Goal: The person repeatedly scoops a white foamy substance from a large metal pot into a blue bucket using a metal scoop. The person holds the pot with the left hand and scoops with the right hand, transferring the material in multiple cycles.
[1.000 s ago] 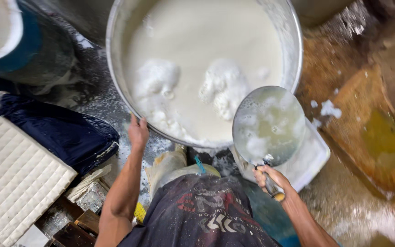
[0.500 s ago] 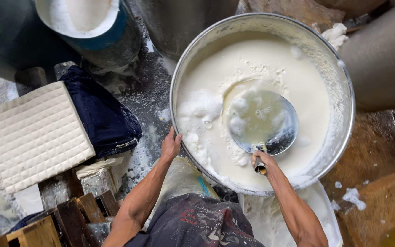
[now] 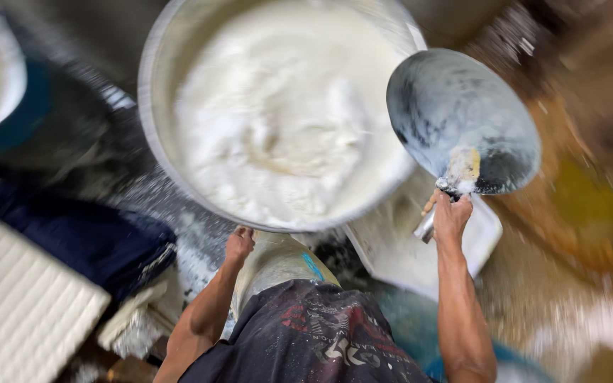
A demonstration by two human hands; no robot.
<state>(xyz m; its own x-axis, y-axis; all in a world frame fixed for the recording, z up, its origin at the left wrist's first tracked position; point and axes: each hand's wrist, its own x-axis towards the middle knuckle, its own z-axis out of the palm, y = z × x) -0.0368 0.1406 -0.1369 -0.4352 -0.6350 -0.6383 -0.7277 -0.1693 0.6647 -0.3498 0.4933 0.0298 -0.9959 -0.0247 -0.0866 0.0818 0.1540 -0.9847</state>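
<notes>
Up and out comes the ladle (image 3: 462, 120), lifted clear of the white liquid it sat in half a second ago and now hanging to the right of the basin (image 3: 157, 135), its bowl overlapping the basin's right rim. Right hand (image 3: 452, 216) is wrapped fully closed around the ladle's short handle, fingers curled tight. The dark metal bowl faces up, smeared with white near the handle; whether anything pools in it is hard to make out.

Left hand (image 3: 239, 245) grips the near rim of the basin, fingers hooked over the edge, so the fingertips are hidden.

Motion blur softens everything. The basin's far edge is cut off at the top, and it holds a thick white liquid (image 3: 285, 113) with lumpy foam, filled close to the rim.

Below the ladle lies a white rectangular tray (image 3: 484, 241), partly hidden by the right forearm. At far left a blue tub (image 3: 23, 120) with white contents is cropped by the frame. Near left sit a dark blue cloth (image 3: 86, 241) and a white ribbed mat (image 3: 23, 312), also cut off. Wet brown floor (image 3: 590, 213) lies open on the right.
</notes>
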